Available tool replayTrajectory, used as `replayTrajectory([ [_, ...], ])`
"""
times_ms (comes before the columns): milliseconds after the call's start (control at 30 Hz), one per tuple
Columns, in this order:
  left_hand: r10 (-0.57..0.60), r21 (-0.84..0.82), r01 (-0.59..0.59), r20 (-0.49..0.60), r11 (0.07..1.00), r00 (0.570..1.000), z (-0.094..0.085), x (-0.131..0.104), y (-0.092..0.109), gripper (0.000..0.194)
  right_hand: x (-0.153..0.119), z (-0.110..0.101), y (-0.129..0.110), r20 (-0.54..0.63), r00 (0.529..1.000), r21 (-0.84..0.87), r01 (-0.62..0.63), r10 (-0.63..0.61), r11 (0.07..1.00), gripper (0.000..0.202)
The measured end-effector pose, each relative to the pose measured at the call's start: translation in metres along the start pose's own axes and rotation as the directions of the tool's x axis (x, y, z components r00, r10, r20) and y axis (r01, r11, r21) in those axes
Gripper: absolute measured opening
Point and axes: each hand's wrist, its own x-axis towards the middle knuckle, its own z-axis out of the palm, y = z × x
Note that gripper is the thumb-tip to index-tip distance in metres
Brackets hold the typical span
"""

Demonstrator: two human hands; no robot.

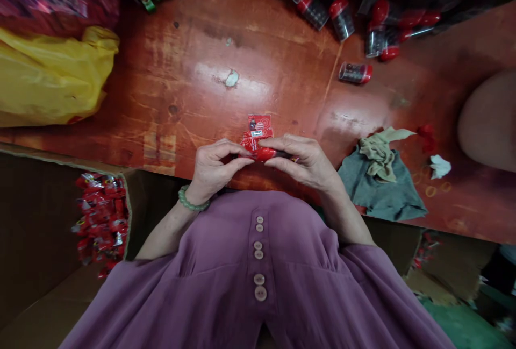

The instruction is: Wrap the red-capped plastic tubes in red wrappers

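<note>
Close in front of my body, at the table's near edge, both hands meet. My left hand (pixel 215 166) is closed, thumb and fingertips pinching the lower end of a red printed card (pixel 260 123) with a small barcode on it. In my right hand (pixel 308 159), thumb and fingers grip a small dark container with a red cap (pixel 264 152), lying sideways with its cap toward my left fingertips. Part of the container is covered by my right fingers. The card stretches away from me, and its lower part is partly hidden behind the fingers and cap.
Several clear containers with red caps (pixel 342 18) heap at the back right; one lone container (pixel 355 73) lies nearer. A yellow bag (pixel 48 80) sits left, cloths (pixel 382 182) right. Below the edge, a cardboard box (pixel 128 209) stands beside red-wrapped items (pixel 102 214).
</note>
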Motion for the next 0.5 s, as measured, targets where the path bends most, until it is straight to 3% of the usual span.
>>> replayTrajectory([
  [300, -0.115, -0.028, 0.118, 0.094, 0.993, 0.989, 0.0007, -0.0011, -0.0038, 0.006, 0.0013, -0.0023, -0.0039, 0.226, 0.968, -0.212, -0.060, 0.109, 0.975, 0.037],
  [500, -0.178, -0.061, 0.188, 0.144, 0.980, 0.974, -0.0009, -0.0006, -0.0038, 0.006, 0.0066, -0.0032, -0.0022, 0.302, 0.943, -0.154, -0.094, 0.138, 0.984, 0.037],
])
